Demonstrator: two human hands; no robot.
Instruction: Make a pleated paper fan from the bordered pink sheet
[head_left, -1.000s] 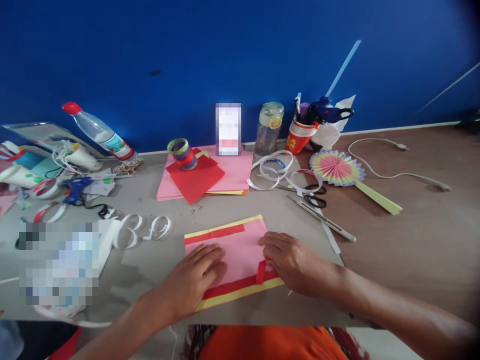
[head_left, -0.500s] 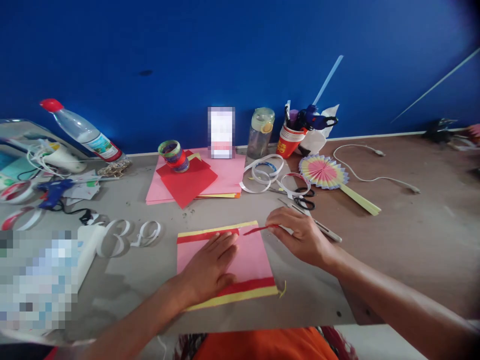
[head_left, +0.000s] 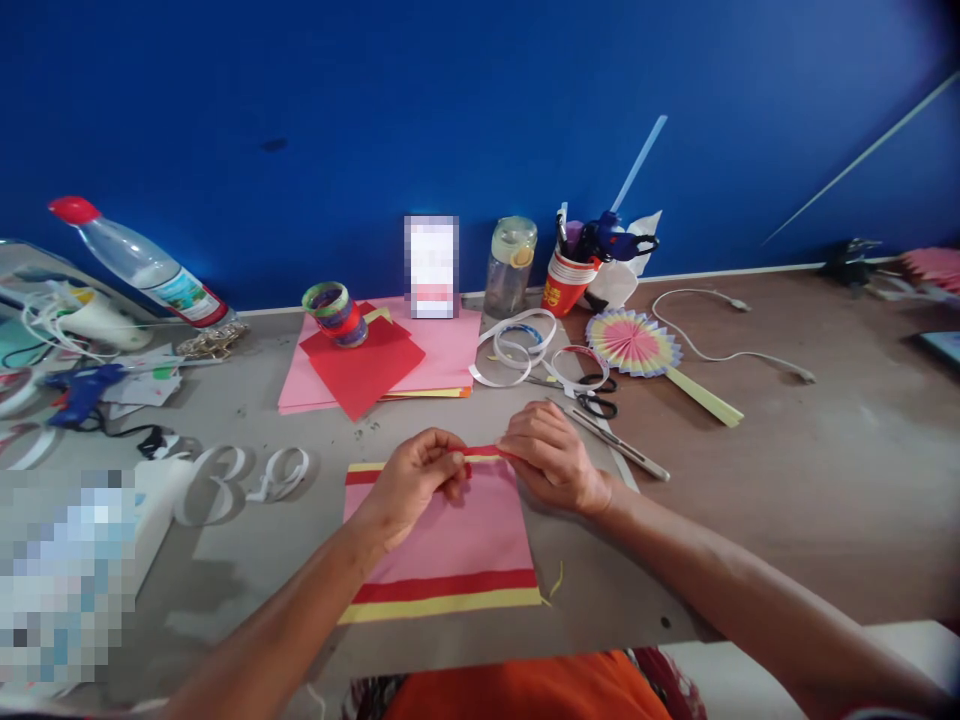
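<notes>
Both ends of a red strip (head_left: 482,452) are held. Left hand (head_left: 417,482): thumb and fingers pinched closed on its left end. Right hand (head_left: 553,458): fingers curled closed on its right end. The strip lies between the hands, neither being nearer, with its long axis running left to right along the far border of a pink sheet (head_left: 469,535); the sheet rests toward the near edge of the surface (head_left: 600,600). Contact between strip and sheet cannot be confirmed.

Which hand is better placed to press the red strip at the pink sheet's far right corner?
Probably the right hand: it holds the red strip near that corner of the pink sheet; the left hand grips farther left.
</notes>
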